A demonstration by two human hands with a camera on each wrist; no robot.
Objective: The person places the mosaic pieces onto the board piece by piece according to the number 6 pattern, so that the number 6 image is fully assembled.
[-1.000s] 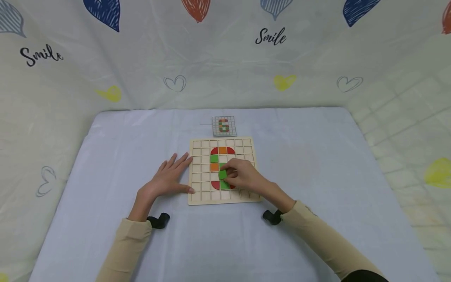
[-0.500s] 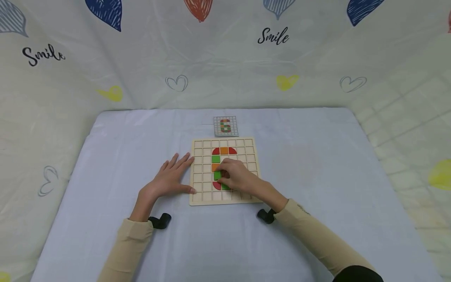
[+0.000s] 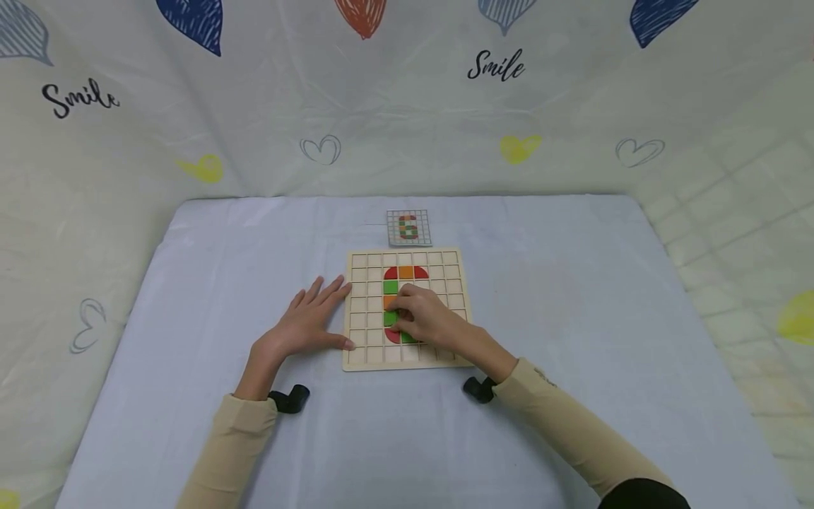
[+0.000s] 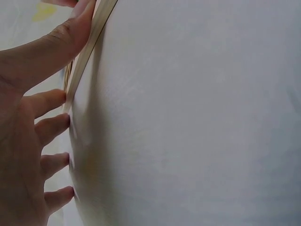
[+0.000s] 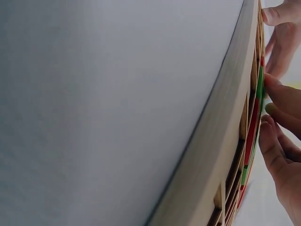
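Observation:
A square wooden grid board (image 3: 365,357) lies on the white-covered table, with red, orange and green tiles in its cells. My left hand (image 3: 304,329) spreads its fingers against the board's left edge, thumb on the lower left corner area. Over the middle of the board, my right hand (image 3: 427,316) pinches a green square tile (image 3: 390,319) between thumb and fingers, at a cell below an orange tile (image 3: 389,302). In the right wrist view, the fingertips (image 5: 270,122) are at the board's top surface. The right hand hides several cells.
Just behind the board lies a small pattern card (image 3: 392,240) with a gridded picture of coloured tiles. White cloth (image 3: 540,283) covers the table. A printed curtain (image 3: 407,99) hangs at the back and sides.
My right hand has moved left with the green tile, from the middle column to the cell between the orange and red tiles. The left hand keeps its place at the board's edge.

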